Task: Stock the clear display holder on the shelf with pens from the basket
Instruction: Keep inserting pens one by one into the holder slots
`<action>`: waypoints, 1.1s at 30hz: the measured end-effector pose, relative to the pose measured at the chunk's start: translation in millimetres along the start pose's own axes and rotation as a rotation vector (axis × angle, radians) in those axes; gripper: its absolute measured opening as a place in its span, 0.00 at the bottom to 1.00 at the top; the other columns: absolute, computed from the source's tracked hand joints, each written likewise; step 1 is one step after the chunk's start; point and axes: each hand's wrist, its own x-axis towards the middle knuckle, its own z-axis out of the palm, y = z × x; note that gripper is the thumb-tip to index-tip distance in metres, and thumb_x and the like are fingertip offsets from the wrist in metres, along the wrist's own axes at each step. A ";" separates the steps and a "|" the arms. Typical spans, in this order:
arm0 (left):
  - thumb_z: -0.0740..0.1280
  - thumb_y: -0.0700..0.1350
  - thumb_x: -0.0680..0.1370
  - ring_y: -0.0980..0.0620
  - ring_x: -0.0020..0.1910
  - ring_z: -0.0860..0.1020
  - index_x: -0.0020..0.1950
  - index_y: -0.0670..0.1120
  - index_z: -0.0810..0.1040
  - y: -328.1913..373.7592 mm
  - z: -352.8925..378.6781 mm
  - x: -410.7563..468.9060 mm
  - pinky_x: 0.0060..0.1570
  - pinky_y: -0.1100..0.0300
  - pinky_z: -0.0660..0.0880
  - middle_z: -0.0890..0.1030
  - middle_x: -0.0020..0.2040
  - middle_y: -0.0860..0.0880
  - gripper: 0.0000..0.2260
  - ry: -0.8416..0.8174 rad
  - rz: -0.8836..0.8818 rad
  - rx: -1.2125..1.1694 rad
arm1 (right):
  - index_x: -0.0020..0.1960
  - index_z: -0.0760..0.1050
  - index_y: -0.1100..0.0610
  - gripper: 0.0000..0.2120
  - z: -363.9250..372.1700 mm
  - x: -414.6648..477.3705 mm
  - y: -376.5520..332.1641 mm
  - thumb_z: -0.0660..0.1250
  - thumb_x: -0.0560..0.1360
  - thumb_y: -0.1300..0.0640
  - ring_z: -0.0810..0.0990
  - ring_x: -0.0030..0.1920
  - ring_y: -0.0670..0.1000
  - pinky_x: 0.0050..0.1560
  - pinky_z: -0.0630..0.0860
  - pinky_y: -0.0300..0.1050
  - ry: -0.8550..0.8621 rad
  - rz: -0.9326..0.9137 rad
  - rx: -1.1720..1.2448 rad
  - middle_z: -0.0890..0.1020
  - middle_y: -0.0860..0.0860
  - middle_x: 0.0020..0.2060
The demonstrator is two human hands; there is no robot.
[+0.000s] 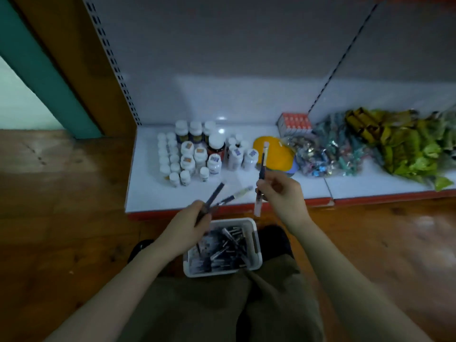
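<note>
A white basket (255, 240) full of dark pens sits on the floor between my knees, just below the shelf's red front edge. My left hand (191, 225) hovers over the basket's left side and grips two pens (223, 195) that fan out up and to the right. My right hand (281, 193) is above the shelf's front edge and pinches two pens (262, 166), one pointing up, one hanging down. I cannot make out a clear display holder on the shelf.
The white shelf (271, 186) carries a cluster of white-capped bottles (195, 154), a yellow round thing (276, 154), a red and white box (294, 123), foil-wrapped sweets (318, 154) and green packets (407, 149). Wooden floor lies around it.
</note>
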 end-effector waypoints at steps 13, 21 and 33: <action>0.62 0.41 0.79 0.51 0.25 0.75 0.45 0.42 0.67 240.6 -82.3 -15.1 0.25 0.62 0.71 0.79 0.34 0.47 0.05 0.200 0.393 -0.578 | 0.41 0.78 0.58 0.06 -89.1 9.2 -193.7 0.66 0.76 0.60 0.81 0.36 0.49 0.42 0.80 0.43 0.052 -0.240 0.352 0.82 0.54 0.34; 0.61 0.40 0.80 0.53 0.21 0.66 0.40 0.43 0.65 302.2 -125.4 -6.2 0.22 0.62 0.65 0.72 0.29 0.49 0.09 0.232 0.508 -0.572 | 0.61 0.74 0.61 0.15 -127.3 48.3 -220.4 0.66 0.75 0.62 0.77 0.46 0.49 0.45 0.76 0.35 0.412 -0.842 -0.307 0.76 0.53 0.48; 0.57 0.47 0.81 0.54 0.20 0.66 0.46 0.43 0.66 332.0 -172.9 25.9 0.21 0.64 0.64 0.75 0.31 0.47 0.09 0.384 0.481 -0.563 | 0.45 0.80 0.65 0.13 -144.7 127.4 -263.2 0.62 0.74 0.56 0.78 0.39 0.55 0.40 0.71 0.41 0.484 -1.213 -0.589 0.81 0.58 0.38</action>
